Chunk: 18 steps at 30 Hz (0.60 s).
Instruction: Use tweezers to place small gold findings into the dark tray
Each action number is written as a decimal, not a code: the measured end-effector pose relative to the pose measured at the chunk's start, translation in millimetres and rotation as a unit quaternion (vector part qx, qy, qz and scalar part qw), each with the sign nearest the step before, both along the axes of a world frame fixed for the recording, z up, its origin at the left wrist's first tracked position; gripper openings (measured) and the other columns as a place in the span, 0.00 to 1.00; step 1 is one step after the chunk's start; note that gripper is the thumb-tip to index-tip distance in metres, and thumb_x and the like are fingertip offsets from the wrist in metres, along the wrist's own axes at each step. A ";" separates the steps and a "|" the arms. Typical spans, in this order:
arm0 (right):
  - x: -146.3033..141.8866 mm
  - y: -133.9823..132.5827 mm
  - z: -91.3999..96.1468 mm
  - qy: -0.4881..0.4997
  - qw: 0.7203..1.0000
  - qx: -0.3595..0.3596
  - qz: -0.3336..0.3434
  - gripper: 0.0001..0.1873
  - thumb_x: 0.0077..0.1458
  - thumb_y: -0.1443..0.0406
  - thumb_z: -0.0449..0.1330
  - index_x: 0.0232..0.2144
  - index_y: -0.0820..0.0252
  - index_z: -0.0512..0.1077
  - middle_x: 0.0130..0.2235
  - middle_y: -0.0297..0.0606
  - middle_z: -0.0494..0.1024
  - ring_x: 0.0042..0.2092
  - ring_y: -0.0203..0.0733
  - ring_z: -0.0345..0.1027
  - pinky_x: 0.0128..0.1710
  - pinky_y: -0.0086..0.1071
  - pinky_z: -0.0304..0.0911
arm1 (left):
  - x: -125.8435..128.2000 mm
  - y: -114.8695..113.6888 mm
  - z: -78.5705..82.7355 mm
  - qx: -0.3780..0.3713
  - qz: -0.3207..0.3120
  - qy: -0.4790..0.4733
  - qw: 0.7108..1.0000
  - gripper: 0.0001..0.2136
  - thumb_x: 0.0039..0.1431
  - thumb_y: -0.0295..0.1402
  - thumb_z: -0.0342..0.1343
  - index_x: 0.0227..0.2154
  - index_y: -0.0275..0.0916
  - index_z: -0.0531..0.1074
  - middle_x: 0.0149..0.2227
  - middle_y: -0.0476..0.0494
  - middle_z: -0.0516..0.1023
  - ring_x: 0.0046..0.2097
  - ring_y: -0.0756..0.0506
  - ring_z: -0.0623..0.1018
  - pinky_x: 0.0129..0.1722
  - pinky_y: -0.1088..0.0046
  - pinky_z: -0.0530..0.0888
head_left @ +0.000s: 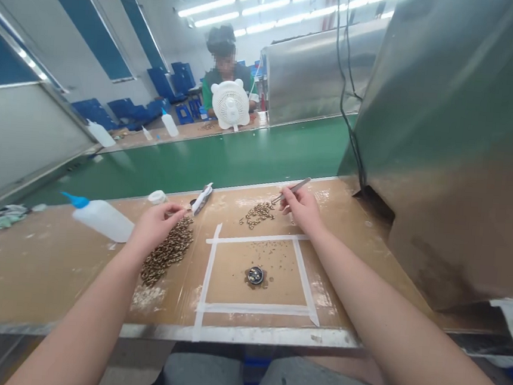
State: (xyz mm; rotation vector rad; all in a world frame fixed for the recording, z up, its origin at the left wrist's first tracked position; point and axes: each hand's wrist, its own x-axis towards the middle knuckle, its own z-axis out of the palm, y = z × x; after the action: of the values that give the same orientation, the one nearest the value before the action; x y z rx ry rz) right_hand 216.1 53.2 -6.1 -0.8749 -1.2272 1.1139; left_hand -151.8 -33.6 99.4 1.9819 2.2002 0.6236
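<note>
My right hand (300,207) grips metal tweezers (301,185), their tips down at the right edge of a small, loose pile of brass-coloured ring-like parts (258,213). Over the top of a larger pile of similar parts (168,253) is my left hand (157,226), its thumb and fingers pinched together; what is between them, if anything, is too small to name. A small round dark piece (256,275) with shiny bits in it sits on a dark stain inside a square of white tape (250,307).
Left of the large pile lies a white squeeze bottle (104,220) with a blue tip. A white tube (202,198) and a white cap (157,196) are behind it. Beyond runs a green belt (242,155), with a fan (231,103) and a co-worker across. A metal housing (449,149) stands right.
</note>
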 end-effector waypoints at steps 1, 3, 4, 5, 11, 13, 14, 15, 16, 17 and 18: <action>0.0 -0.1 -0.1 0.006 1.000 -0.001 0.000 0.34 0.52 0.37 0.68 0.39 0.61 0.74 0.28 0.33 0.76 0.27 0.36 0.73 0.23 0.26 0.71 | -6.4 -0.9 1.6 -0.021 -0.009 0.013 1.000 0.15 0.61 0.48 0.62 0.38 0.41 0.84 0.32 0.45 0.84 0.32 0.41 0.78 0.29 0.71 0.68; -0.8 -0.4 -0.7 0.012 1.000 -0.002 0.004 0.35 0.48 0.38 0.71 0.39 0.62 0.73 0.27 0.33 0.76 0.28 0.37 0.73 0.23 0.28 0.73 | -11.9 -2.2 1.4 -0.050 -0.031 0.032 0.998 0.11 0.59 0.45 0.64 0.34 0.43 0.85 0.34 0.44 0.85 0.34 0.41 0.79 0.29 0.72 0.68; -1.4 -0.5 -1.1 0.011 1.000 -0.002 0.006 0.35 0.47 0.39 0.73 0.40 0.62 0.73 0.28 0.33 0.76 0.28 0.38 0.74 0.24 0.29 0.74 | -11.9 -2.3 -0.2 -0.061 -0.043 0.041 0.996 0.10 0.59 0.43 0.65 0.33 0.43 0.85 0.35 0.45 0.86 0.35 0.41 0.80 0.29 0.72 0.67; -2.0 -0.5 -1.7 0.008 1.000 -0.003 0.007 0.36 0.46 0.39 0.73 0.40 0.62 0.73 0.28 0.34 0.76 0.29 0.39 0.75 0.25 0.30 0.75 | -10.6 -1.9 -2.5 -0.069 -0.053 0.049 0.995 0.09 0.59 0.42 0.65 0.33 0.44 0.85 0.36 0.45 0.86 0.36 0.41 0.80 0.29 0.73 0.67; 2.0 1.6 -2.5 -0.071 0.997 0.004 0.001 0.34 0.48 0.39 0.70 0.40 0.60 0.70 0.30 0.36 0.77 0.28 0.41 0.74 0.27 0.34 0.74 | -2.4 8.1 -16.4 -0.089 -0.092 0.075 0.989 0.07 0.56 0.37 0.66 0.26 0.41 0.81 0.31 0.45 0.83 0.32 0.44 0.78 0.27 0.75 0.66; 9.3 1.4 0.5 -0.130 0.991 0.015 -0.004 0.28 0.54 0.41 0.67 0.39 0.59 0.71 0.29 0.35 0.76 0.27 0.40 0.71 0.27 0.33 0.68 | -3.2 13.4 -18.5 -0.090 -0.096 0.072 0.989 0.08 0.54 0.37 0.67 0.24 0.41 0.78 0.28 0.46 0.82 0.30 0.45 0.78 0.27 0.75 0.67; 13.8 1.0 2.7 -0.166 0.986 0.023 -0.008 0.25 0.56 0.43 0.66 0.36 0.59 0.72 0.28 0.34 0.76 0.27 0.40 0.69 0.27 0.33 0.65 | -4.3 16.3 -19.4 -0.092 -0.096 0.069 0.989 0.09 0.52 0.38 0.68 0.23 0.42 0.76 0.26 0.47 0.80 0.29 0.45 0.77 0.27 0.74 0.68; 18.4 0.3 5.2 -0.203 0.979 0.031 -0.013 0.22 0.58 0.45 0.65 0.32 0.58 0.71 0.26 0.33 0.74 0.27 0.40 0.67 0.28 0.32 0.61 | -5.7 19.3 -20.4 -0.095 -0.096 0.065 0.989 0.11 0.51 0.40 0.69 0.23 0.42 0.75 0.25 0.48 0.80 0.28 0.44 0.78 0.27 0.74 0.69; 22.6 -0.6 7.8 -0.240 0.970 0.040 -0.016 0.21 0.60 0.47 0.65 0.29 0.57 0.70 0.25 0.33 0.72 0.28 0.40 0.65 0.29 0.32 0.58 | -7.5 22.3 -21.7 -0.100 -0.094 0.062 0.989 0.12 0.50 0.42 0.69 0.22 0.43 0.74 0.24 0.48 0.79 0.28 0.43 0.78 0.28 0.73 0.70; 26.2 -1.7 10.2 -0.276 0.960 0.047 -0.017 0.21 0.61 0.49 0.64 0.25 0.57 0.67 0.24 0.32 0.70 0.29 0.40 0.63 0.30 0.33 0.54 | -9.4 25.0 -23.3 -0.108 -0.090 0.061 0.988 0.12 0.48 0.43 0.70 0.22 0.44 0.74 0.24 0.48 0.80 0.29 0.42 0.79 0.29 0.72 0.71; 28.8 -2.9 12.4 -0.307 0.950 0.052 -0.014 0.22 0.61 0.50 0.63 0.23 0.56 0.65 0.23 0.32 0.69 0.29 0.40 0.62 0.30 0.33 0.52 | -11.4 27.3 -25.1 -0.115 -0.086 0.063 0.988 0.12 0.47 0.43 0.70 0.22 0.44 0.75 0.26 0.47 0.81 0.30 0.41 0.80 0.30 0.71 0.71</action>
State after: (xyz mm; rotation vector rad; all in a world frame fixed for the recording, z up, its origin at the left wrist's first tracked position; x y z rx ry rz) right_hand 245.0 50.3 6.3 -1.2030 -1.7564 0.7593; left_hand -163.2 -6.3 74.2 2.1067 2.0291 0.2161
